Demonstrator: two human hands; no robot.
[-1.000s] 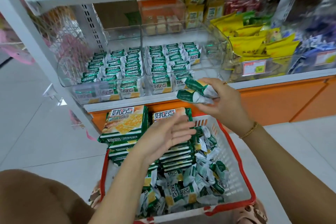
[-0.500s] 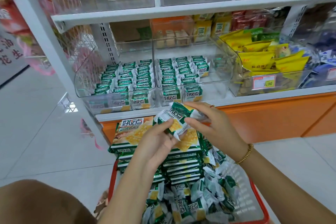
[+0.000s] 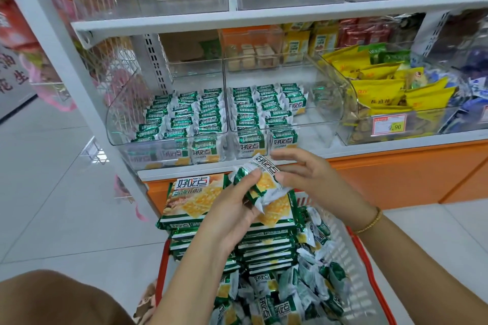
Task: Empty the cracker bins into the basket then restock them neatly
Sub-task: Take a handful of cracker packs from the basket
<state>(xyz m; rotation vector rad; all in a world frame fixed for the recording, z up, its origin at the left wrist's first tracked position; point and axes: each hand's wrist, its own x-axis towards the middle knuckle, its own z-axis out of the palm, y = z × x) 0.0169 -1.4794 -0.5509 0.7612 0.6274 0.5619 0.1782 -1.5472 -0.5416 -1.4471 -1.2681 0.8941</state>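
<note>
Green-and-white cracker packets (image 3: pixel 260 185) sit bunched in the left hand (image 3: pixel 232 214), its grip clenched on them just above the basket (image 3: pixel 343 253). The right hand (image 3: pixel 314 182) only touches them with straight fingers. Slippery wrappers might slide out, I reckon, or land crooked in the right bin (image 3: pixel 324 116), spoiling its rows.

A second ago the right hand (image 3: pixel 309 179) was holding the cracker packets (image 3: pixel 264 182) up by the bin (image 3: pixel 311 137), right of centre. Now the left hand (image 3: pixel 232 208) has come up from over the basket (image 3: pixel 356 245) and grips them mid-frame, right one just touching.
</note>
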